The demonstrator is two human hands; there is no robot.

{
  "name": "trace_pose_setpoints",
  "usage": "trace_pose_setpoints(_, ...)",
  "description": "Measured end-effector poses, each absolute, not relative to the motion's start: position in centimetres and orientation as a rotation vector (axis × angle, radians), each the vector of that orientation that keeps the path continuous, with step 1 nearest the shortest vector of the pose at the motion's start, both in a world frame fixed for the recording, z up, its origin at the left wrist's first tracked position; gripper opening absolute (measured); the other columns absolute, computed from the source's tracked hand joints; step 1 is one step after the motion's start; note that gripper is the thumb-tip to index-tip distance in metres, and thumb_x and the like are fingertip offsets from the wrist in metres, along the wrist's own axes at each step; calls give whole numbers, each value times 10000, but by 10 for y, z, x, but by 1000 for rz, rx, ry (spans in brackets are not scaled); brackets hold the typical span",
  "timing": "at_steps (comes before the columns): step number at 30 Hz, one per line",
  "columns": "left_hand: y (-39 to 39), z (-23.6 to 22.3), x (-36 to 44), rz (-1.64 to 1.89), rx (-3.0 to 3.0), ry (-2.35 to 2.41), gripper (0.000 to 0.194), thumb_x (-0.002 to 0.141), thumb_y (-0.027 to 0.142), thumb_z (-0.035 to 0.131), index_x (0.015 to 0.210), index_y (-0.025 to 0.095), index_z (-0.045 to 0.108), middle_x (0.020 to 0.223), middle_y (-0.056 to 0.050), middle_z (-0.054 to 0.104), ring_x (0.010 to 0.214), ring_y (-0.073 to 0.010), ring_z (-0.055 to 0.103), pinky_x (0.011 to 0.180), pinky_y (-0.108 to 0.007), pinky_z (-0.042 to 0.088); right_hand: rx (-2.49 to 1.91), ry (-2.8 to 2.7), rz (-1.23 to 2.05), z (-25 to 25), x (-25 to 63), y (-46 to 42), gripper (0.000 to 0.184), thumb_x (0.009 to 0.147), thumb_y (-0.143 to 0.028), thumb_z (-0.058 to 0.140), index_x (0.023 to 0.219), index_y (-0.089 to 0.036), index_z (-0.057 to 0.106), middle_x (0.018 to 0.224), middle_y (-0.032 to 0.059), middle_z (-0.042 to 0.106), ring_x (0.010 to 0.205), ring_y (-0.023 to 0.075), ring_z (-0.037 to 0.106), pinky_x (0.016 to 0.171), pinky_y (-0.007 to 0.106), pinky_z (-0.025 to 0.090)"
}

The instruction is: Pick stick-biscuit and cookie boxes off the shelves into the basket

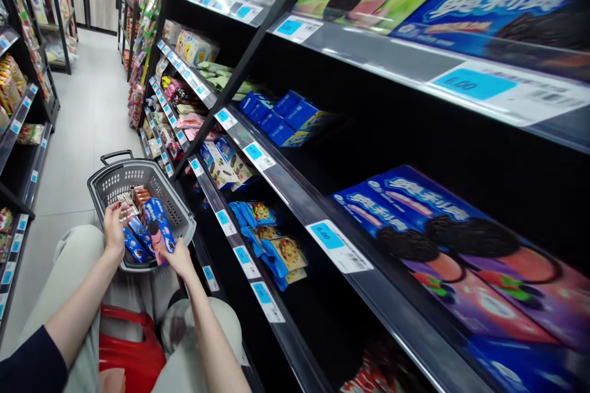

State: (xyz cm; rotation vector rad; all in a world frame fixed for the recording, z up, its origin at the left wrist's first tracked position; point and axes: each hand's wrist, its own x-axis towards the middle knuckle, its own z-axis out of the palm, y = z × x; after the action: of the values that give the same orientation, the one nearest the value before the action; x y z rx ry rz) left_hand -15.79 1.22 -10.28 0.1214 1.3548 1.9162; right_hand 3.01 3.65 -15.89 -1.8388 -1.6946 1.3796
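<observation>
A grey plastic shopping basket (182, 206) stands on the floor in front of my knees. Inside it lie several blue cookie boxes (138, 239) and a row of brown-and-white packets (138, 198). My right hand (179, 256) grips the lower end of a blue-and-pink cookie box (158, 225), tilted over the basket's right part. At the basket's left side is my left hand (114, 230), its fingers loosely apart over the contents beside the packets. Whether its fingertips touch them is hard to make out.
Shelves on my right hold large blue cookie boxes (428, 239), small blue boxes (286, 116) and blue cookie bags (271, 242). A shelf edge (286, 196) with price tags runs close to my right arm. A red bag (129, 344) lies between my legs. The tiled aisle (83, 135) stretches ahead.
</observation>
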Motion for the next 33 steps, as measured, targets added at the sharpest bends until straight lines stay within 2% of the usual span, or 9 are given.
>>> trace_pose_setpoints(2, 11, -101, -160, 1942, 94, 1350, 361, 641, 364, 603, 938, 166, 548, 790, -30, 643, 698, -143, 614, 618, -232, 489, -1856, -1899, 1283, -176, -1, 54, 485, 646, -198, 723, 1066, -100, 500, 1230, 231, 554, 1222, 348, 518, 1044, 434, 394)
trace_pose_setpoints(4, 9, -101, -161, 1957, 78, 1350, 389, 608, 383, 632, 922, 164, 566, 776, -29, 651, 696, -149, 615, 622, -241, 486, -1873, -2074, 1227, -195, -28, 62, 572, 682, -193, 724, 1180, -60, 476, 1311, 257, 492, 1236, 342, 507, 1039, 416, 398)
trace_pose_setpoints(11, 6, -101, -165, 1899, 53, 1359, 453, 559, 426, 690, 901, 144, 600, 745, -23, 650, 655, -157, 621, 596, -246, 474, -2043, -2476, 1083, -263, -55, 55, 662, 786, -178, 714, 1377, -138, 417, 1433, 161, 430, 1230, 294, 511, 1043, 482, 409)
trace_pose_setpoints(14, 7, -100, -165, 1858, 50, 1361, 428, 551, 422, 700, 867, 144, 621, 735, -28, 654, 647, -160, 625, 592, -247, 482, -2138, -2559, 1012, -282, -51, 54, 708, 800, -164, 709, 1427, -158, 380, 1459, 161, 408, 1274, 321, 472, 1041, 517, 412)
trace_pose_setpoints(18, 9, -100, -160, 1802, 54, 1348, 410, 531, 412, 726, 838, 152, 647, 732, -37, 663, 660, -158, 623, 589, -235, 492, -2183, -2624, 977, -295, -52, 56, 751, 811, -198, 716, 1461, -165, 341, 1498, 162, 366, 1303, 318, 446, 1044, 489, 419)
trace_pose_setpoints(22, 10, -99, -153, 1739, 82, 1327, 392, 530, 415, 746, 812, 159, 651, 693, -29, 656, 641, -158, 622, 581, -230, 500, -2214, -2639, 990, -296, -58, 54, 770, 803, -253, 739, 1462, -167, 349, 1515, 157, 349, 1326, 315, 423, 1074, 493, 390)
trace_pose_setpoints(27, 9, -99, -149, 1676, 109, 1326, 392, 524, 412, 743, 809, 157, 657, 691, -28, 663, 610, -146, 615, 549, -213, 499, -2310, -2574, 1056, -279, -68, 49, 690, 789, -296, 752, 1393, -148, 453, 1446, 175, 450, 1326, 358, 431, 1040, 562, 402)
trace_pose_setpoints(30, 11, -102, -149, 1645, 100, 1346, 406, 501, 409, 738, 804, 153, 654, 692, -30, 669, 591, -138, 610, 533, -208, 500, -2146, -2565, 1033, -250, -72, 42, 640, 815, -274, 709, 1375, -85, 464, 1406, 225, 486, 1300, 371, 467, 1055, 553, 368)
trace_pose_setpoints(33, 10, -105, -150, 1596, 86, 1357, 421, 484, 400, 726, 812, 146, 657, 693, -33, 685, 584, -139, 618, 528, -213, 504, -1913, -2539, 1058, -200, -56, 34, 530, 834, -315, 664, 1285, -62, 548, 1280, 237, 590, 1193, 371, 565, 991, 488, 429)
